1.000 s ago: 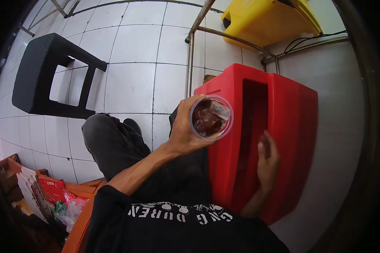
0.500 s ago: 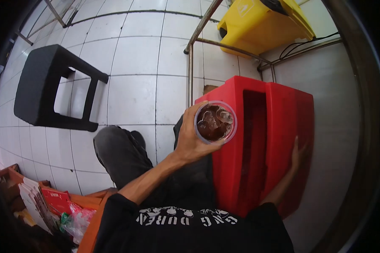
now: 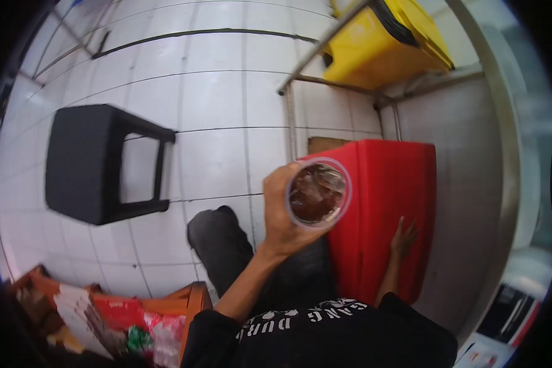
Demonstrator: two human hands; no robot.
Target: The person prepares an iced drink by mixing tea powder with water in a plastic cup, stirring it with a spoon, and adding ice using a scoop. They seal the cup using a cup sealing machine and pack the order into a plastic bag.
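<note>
Our left hand (image 3: 279,216) has its grip curved partly closed around the clear cup (image 3: 318,192) of iced drink, held over the red box's (image 3: 383,184) edge; likely light, flexible and slippery, it wants gentle, level holding by its wall. Our right hand (image 3: 403,239) rests open on that box, holding nothing, with the metal frame (image 3: 291,119) crowding one corner and the black stool (image 3: 83,162) well apart.

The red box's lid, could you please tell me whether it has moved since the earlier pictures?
Yes. Judged against the red box, the lid has moved leftward, closing the dark gap seen earlier.
</note>
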